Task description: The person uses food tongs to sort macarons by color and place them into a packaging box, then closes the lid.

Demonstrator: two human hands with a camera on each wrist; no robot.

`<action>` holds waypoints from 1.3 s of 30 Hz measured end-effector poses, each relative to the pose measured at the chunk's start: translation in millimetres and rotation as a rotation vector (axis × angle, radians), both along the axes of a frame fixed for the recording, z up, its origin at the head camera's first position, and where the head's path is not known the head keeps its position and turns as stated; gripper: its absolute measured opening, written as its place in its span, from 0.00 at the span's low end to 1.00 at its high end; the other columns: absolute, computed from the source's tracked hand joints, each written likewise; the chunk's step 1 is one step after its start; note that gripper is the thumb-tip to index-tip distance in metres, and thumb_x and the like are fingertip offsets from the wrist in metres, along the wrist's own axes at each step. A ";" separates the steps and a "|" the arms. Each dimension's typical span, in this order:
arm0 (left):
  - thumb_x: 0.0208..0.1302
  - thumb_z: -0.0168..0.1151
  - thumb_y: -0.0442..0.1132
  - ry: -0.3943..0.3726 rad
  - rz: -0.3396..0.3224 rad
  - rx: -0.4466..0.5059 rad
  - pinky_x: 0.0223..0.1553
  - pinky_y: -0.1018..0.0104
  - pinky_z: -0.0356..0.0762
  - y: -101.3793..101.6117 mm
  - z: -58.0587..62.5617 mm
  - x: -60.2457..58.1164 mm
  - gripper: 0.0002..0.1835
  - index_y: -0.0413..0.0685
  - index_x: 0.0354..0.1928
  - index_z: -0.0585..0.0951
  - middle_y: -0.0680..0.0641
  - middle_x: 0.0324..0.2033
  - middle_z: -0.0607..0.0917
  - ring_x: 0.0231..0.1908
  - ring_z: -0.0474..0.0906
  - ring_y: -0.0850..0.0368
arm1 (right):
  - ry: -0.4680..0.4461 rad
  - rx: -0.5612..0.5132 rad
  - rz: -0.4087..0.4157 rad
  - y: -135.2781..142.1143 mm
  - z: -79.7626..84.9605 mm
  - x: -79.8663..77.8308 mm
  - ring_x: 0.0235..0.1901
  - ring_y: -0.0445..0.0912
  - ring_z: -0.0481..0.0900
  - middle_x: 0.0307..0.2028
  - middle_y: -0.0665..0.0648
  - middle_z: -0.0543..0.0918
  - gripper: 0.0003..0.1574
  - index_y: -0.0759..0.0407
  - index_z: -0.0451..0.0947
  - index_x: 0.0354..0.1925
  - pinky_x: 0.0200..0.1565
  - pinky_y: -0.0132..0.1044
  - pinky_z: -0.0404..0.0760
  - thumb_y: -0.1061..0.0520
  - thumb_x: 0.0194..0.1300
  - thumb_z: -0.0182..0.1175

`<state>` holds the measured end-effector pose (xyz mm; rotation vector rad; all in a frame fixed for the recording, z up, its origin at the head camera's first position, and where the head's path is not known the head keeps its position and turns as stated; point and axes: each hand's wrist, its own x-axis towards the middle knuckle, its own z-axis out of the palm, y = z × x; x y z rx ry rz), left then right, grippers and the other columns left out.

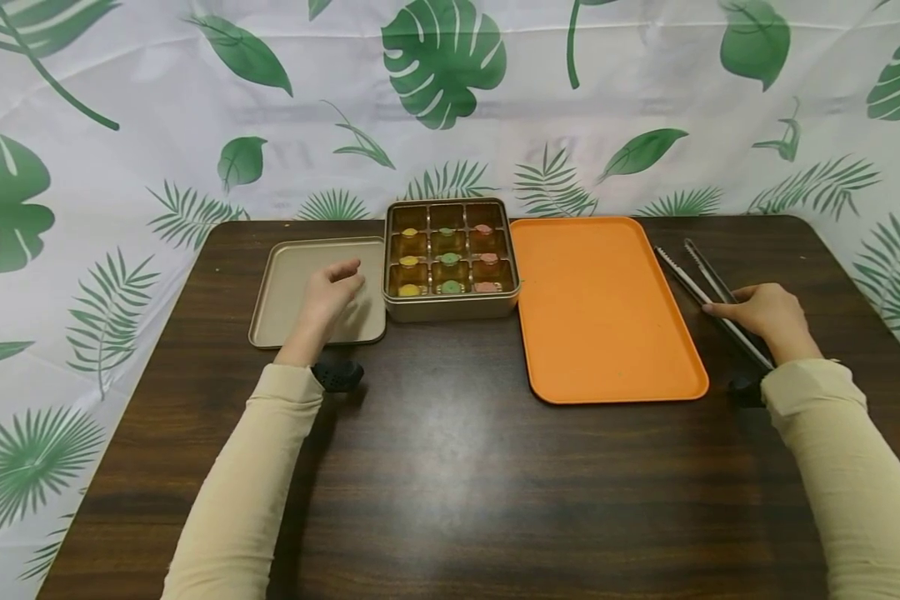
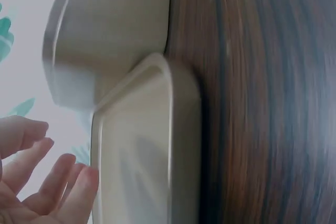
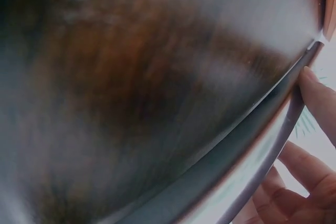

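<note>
My left hand [image 1: 330,292] hovers over a shallow gold tin lid [image 1: 281,292] on the left, fingers loosely bent and holding nothing. In the left wrist view, its fingertips [image 2: 86,179] are near the lid's edge. Right of the lid stands a deeper gold tin box [image 1: 450,311] with a divided insert. Small round yellow, green and pink pieces [image 1: 451,259] sit in its compartments. At the right, my right hand [image 1: 771,318] grips long metal tongs [image 1: 682,277], the thumb on one arm and the fingers across the other. The tongs' jaws stand apart, pointing to the back.
An orange tray [image 1: 607,325] lies between the tin box and the tongs. The dark wooden table [image 1: 450,467] extends in front of them. Behind it hangs a white cloth [image 1: 330,92] with green leaf prints.
</note>
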<state>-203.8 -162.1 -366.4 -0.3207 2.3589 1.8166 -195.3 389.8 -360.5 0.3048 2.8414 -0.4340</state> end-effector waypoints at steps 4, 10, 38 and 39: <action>0.68 0.47 0.31 0.033 0.047 -0.100 0.67 0.50 0.66 -17.1 4.3 4.1 0.26 0.37 0.68 0.65 0.36 0.68 0.65 0.68 0.62 0.42 | -0.015 -0.005 0.004 1.1 -1.0 0.1 0.55 0.78 0.62 0.58 0.85 0.63 0.53 0.86 0.58 0.61 0.58 0.69 0.63 0.37 0.65 0.54; 0.65 0.48 0.30 0.038 0.126 -0.238 0.66 0.50 0.67 -46.0 6.1 11.2 0.28 0.41 0.68 0.67 0.37 0.68 0.67 0.68 0.62 0.41 | -0.023 -0.034 0.010 2.0 -0.8 0.2 0.57 0.77 0.60 0.58 0.85 0.63 0.53 0.83 0.55 0.64 0.60 0.70 0.61 0.38 0.65 0.54; 0.59 0.47 0.29 -0.037 0.224 -0.572 0.60 0.48 0.71 -100.2 -21.0 26.4 0.27 0.31 0.63 0.70 0.29 0.57 0.77 0.59 0.71 0.36 | 0.184 -0.144 0.090 -36.0 19.8 4.0 0.58 0.72 0.64 0.59 0.81 0.66 0.45 0.71 0.59 0.68 0.56 0.68 0.66 0.40 0.68 0.54; 0.60 0.47 0.29 -0.039 0.233 -0.586 0.61 0.47 0.70 -100.6 -22.0 26.2 0.27 0.31 0.63 0.71 0.30 0.56 0.77 0.59 0.71 0.36 | 0.191 -0.146 0.103 -39.7 21.3 4.0 0.58 0.71 0.64 0.59 0.81 0.66 0.45 0.71 0.60 0.68 0.57 0.68 0.66 0.40 0.67 0.54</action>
